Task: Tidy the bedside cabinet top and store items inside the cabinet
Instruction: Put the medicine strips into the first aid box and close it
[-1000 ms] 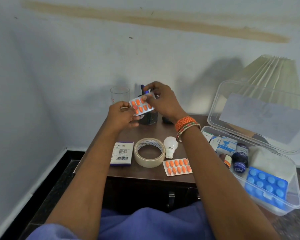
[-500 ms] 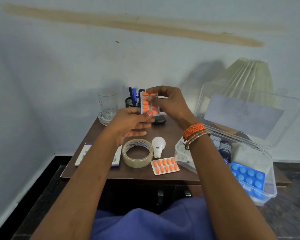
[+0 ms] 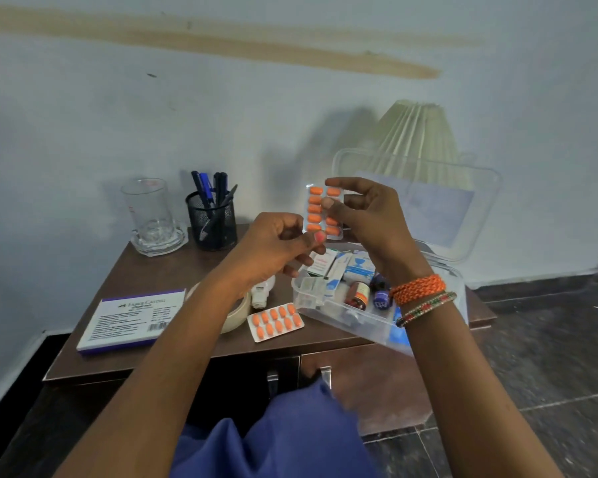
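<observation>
I hold a strip of orange tablets (image 3: 315,209) upright above the brown cabinet top (image 3: 159,270). My right hand (image 3: 370,222) grips its right edge with thumb and fingers. The thumb and forefinger of my left hand (image 3: 273,246) pinch its lower edge. A second orange tablet strip (image 3: 275,321) lies flat near the front edge. Beside it are a tape roll (image 3: 238,313), partly hidden by my left forearm, and a white bulb (image 3: 262,292). A clear plastic box (image 3: 328,310) with medicine packs and small bottles stands open under my right wrist.
A glass (image 3: 150,213) and a black mesh pen holder (image 3: 212,220) stand at the back left. A flat white and purple box (image 3: 132,317) lies front left. The plastic box's lid (image 3: 463,205) leans against a pleated lampshade (image 3: 416,139). Two cabinet door handles (image 3: 273,379) are below.
The strip has turned from tilted to upright, and both hands have carried it to the right, over the near end of the open plastic box.
</observation>
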`<state>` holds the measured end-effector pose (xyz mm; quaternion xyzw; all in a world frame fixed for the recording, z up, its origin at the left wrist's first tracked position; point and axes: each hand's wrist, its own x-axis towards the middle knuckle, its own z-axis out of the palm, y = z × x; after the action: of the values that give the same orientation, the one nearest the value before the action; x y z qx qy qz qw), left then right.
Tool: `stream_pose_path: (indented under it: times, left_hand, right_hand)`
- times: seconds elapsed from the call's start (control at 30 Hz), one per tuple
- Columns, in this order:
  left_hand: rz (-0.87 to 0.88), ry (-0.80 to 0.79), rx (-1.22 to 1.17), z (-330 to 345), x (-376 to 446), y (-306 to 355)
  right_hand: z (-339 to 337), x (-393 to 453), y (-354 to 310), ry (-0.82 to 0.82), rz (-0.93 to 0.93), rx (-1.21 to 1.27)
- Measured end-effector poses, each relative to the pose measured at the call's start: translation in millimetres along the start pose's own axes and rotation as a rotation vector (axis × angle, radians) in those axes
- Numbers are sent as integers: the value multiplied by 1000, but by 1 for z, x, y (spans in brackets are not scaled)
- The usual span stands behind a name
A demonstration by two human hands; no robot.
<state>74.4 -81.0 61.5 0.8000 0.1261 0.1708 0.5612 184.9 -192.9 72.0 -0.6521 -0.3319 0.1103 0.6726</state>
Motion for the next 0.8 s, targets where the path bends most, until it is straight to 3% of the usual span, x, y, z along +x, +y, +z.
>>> stream_pose_path:
  times: [0.2,0.37,0.47,0.6,0.8]
  left_hand:
    - [102,-92,238,27,3,0]
    - [140,-170,486,52,10,-4]
    - [120,-301,502,66,10,-5]
    - [80,-459,643,80,9,-2]
    - [107,-457,802,86,9,-1]
  right_hand:
    - [-34,-26,4,97,57,-34]
    - [-90,-56,26,269,68,-255]
    - [-111,-73,42,330,103,-336]
    - [-116,-83,49,393,101,-323]
    - [-104,-82,54,382,17,-513]
